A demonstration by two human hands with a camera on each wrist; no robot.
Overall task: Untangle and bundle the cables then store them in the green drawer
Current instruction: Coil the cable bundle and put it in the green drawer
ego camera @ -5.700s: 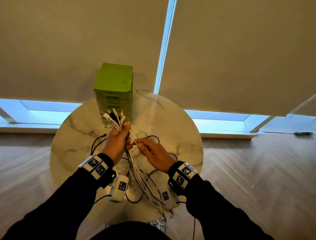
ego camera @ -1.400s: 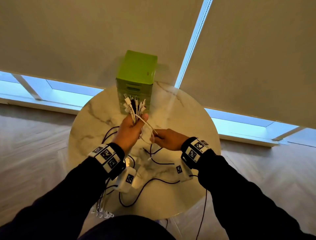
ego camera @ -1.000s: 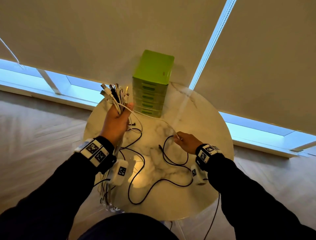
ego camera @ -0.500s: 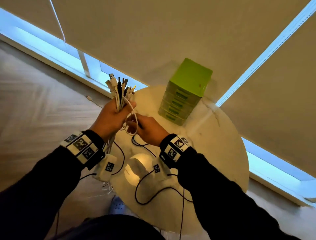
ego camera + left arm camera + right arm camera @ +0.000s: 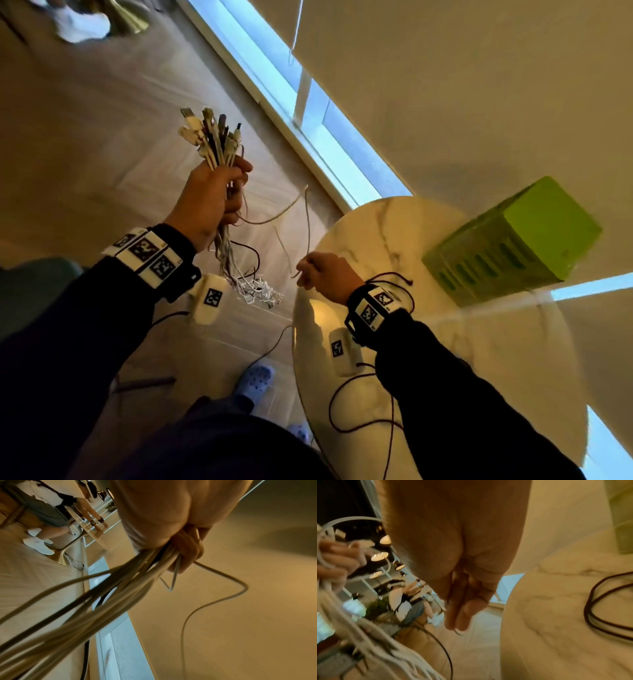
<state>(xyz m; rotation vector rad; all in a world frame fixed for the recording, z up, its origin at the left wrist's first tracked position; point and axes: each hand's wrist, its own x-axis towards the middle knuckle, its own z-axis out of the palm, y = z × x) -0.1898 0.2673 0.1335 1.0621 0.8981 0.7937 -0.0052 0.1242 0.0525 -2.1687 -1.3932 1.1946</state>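
Observation:
My left hand point(image 5: 214, 198) is raised left of the table and grips a bunch of white and dark cables point(image 5: 214, 142), plug ends up. Their lower ends point(image 5: 255, 291) dangle toward the floor; the left wrist view shows my fingers point(image 5: 187, 547) curled round the same strands point(image 5: 102, 595). My right hand point(image 5: 322, 274) hovers at the table's left edge and pinches a thin white cable point(image 5: 306, 219) that loops up toward the bunch. The pinching fingertips point(image 5: 458, 620) show in the right wrist view. The green drawer unit point(image 5: 513, 240) stands at the table's far side, its drawers closed.
A round marble table point(image 5: 479, 359) carries a dark cable point(image 5: 359, 404) and another dark loop point(image 5: 599, 608) near my right wrist. Wooden floor lies to the left, with a blue clog point(image 5: 255, 380) below. A window strip point(image 5: 308, 113) runs along the wall. Another person point(image 5: 51, 513) stands far off.
The view has swung left and tilted. My left hand moved off the table's left side with the bunch. My right hand drew away from it, pulling one white cable out downward.

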